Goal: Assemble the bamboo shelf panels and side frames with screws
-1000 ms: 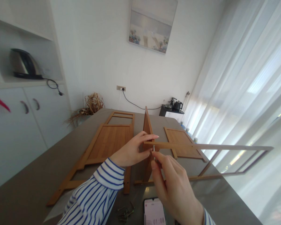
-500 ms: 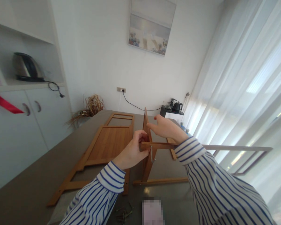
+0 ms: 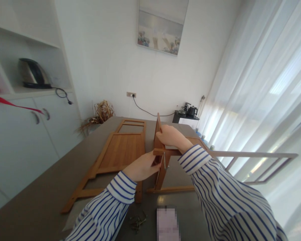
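Note:
An upright wooden board (image 3: 161, 174) stands on edge in the middle of the table, joined to a wooden frame (image 3: 251, 154) that stretches out to the right. My left hand (image 3: 141, 167) holds the board from its left side near the joint, thumb forward, other fingers partly hidden. Over the board's upper part, my right hand (image 3: 171, 135) is closed on its edge, fingers curled. A thin metal rod (image 3: 165, 160), perhaps a hex key or long bolt, sticks out at the joint just below the frame's rail.
A slatted wooden panel (image 3: 122, 152) lies flat on the grey table (image 3: 40, 187) at left. Several screws (image 3: 138, 222) lie near the front beside a blurred pink object (image 3: 167, 222). A kettle (image 3: 33, 73) sits on the shelf; curtains (image 3: 263, 83) hang at right.
My right hand has come down and left, from loose with fingers apart to closed on the board. My left hand stays at the joint, its fingers lower. The view has shifted slightly.

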Available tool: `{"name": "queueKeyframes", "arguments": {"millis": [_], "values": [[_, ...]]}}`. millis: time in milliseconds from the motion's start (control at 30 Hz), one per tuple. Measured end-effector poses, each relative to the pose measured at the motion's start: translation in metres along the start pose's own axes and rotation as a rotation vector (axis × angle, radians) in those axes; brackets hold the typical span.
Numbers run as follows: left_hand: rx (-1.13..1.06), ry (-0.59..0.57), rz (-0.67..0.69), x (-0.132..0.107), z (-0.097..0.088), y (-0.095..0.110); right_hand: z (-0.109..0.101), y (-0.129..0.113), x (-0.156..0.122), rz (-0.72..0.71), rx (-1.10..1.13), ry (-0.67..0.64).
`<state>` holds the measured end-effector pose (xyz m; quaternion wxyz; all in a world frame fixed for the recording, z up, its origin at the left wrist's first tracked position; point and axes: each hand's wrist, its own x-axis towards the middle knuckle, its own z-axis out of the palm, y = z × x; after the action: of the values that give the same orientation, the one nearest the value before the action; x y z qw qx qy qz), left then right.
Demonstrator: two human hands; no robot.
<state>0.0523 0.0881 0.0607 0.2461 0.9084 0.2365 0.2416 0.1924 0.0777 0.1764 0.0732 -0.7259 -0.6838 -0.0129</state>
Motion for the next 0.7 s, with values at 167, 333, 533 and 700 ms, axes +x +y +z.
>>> {"name": "queueKeyframes", "arguments": {"millis": [167,333,533,700], "values": [[0.067,-0.02,0.016,-0.001,-0.003,0.002,0.004,0.001,-0.001,-0.034,0.001,0.03],[0.055,-0.013,0.013,-0.003,-0.003,0.002,0.008,0.0,-0.002,-0.03,-0.01,0.063],[0.051,-0.001,-0.004,-0.005,-0.002,0.007,-0.002,-0.004,-0.031,-0.005,-0.039,0.2],[0.036,0.009,0.001,-0.005,-0.002,0.011,-0.002,0.004,-0.1,-0.191,0.077,0.56]]}}
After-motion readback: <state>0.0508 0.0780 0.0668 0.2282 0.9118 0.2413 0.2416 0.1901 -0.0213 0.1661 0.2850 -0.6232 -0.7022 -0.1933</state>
